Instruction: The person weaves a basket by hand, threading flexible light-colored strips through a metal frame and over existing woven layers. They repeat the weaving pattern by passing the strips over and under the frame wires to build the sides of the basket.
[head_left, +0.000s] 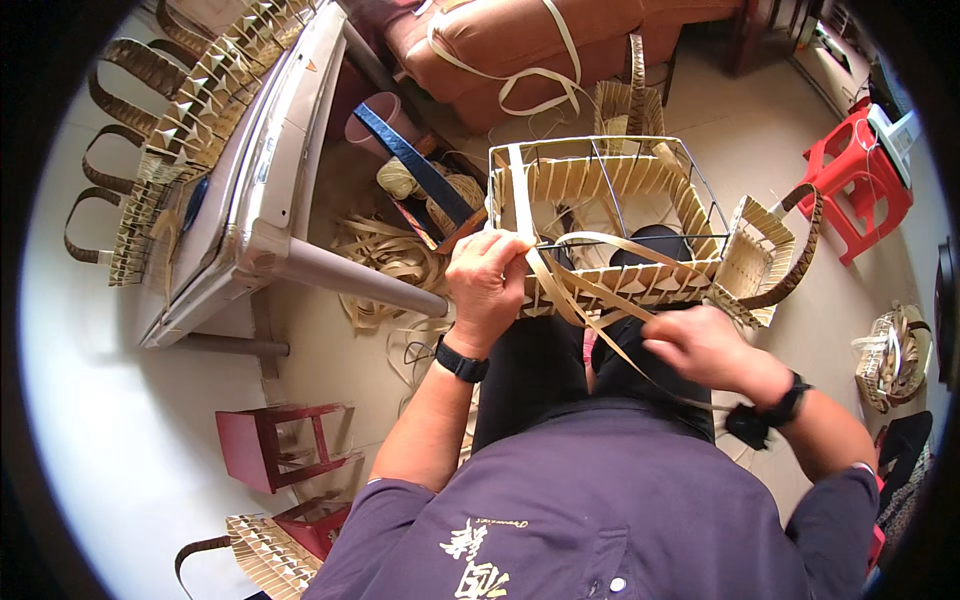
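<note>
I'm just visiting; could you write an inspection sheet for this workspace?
Surface: pale floor; the work sits at the person's lap.
Job's things: wire-framed basket, partly woven; pale strips trail from it.
Clutter: heap of strips on the floor; pink bin; small basket to the right.
Hands: left hand pinches strips at the near left corner; right hand blurred, by the strips, grip unclear.
Cables: nothing seen for certain.
Surroundings: brown sofa, red stool, light table.
</note>
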